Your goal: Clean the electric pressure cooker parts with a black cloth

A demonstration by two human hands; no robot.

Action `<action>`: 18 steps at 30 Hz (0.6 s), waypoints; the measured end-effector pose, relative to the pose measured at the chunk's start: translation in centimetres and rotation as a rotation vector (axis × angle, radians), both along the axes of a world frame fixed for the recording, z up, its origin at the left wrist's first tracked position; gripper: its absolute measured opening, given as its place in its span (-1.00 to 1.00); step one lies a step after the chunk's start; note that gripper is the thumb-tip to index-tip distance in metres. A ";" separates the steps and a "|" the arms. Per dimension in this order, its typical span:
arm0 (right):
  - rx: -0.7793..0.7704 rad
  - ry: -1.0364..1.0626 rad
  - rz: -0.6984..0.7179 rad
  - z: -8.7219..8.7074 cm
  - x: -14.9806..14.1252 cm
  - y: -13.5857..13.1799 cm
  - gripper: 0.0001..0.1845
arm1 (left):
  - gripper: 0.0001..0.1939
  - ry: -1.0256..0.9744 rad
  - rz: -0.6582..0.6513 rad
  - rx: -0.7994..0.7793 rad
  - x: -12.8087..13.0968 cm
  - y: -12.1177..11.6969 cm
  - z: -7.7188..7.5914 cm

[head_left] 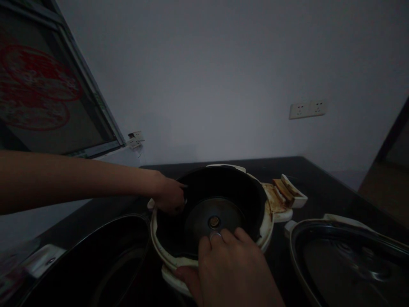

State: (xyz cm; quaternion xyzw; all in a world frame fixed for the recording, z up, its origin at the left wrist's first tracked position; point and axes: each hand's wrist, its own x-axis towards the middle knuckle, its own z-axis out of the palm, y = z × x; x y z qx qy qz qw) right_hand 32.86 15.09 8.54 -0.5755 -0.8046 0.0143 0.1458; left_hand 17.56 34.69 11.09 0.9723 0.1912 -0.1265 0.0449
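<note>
A white electric cooker [270, 221] with a dark round cavity stands on the black tabletop. Inside, a round plate [198, 217] with a small brassy button at its centre shows at the bottom. Over the left rim reaches my left hand [171, 196], its fingers curled inside against the wall; dimness hides whatever they may hold. My right hand [230, 264], with a ring on one finger, grips the front rim, fingers inward and thumb outside. Brown stains cover the cooker's hinge bracket [281, 194] at the right.
A dark pot [134, 219] with a pale handle [47, 258] sits at the lower left. To the right lies a lid [345, 256] with a pale edge. Behind the black table [287, 164] rises a wall with sockets [307, 109]; a window [57, 85] is at left.
</note>
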 end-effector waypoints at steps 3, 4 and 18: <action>0.067 0.030 -0.064 -1.2 -0.7 0.4 -0.50 | -0.65 0.142 -0.220 -0.014 1.0 1.7 0.3; 0.080 0.034 -0.075 -1.7 -0.9 0.5 -0.48 | -0.57 0.156 -0.278 0.004 1.6 2.2 0.5; 0.053 0.021 -0.052 -2.5 -1.2 1.1 -0.46 | -0.51 0.215 -0.602 -0.122 8.5 6.9 2.4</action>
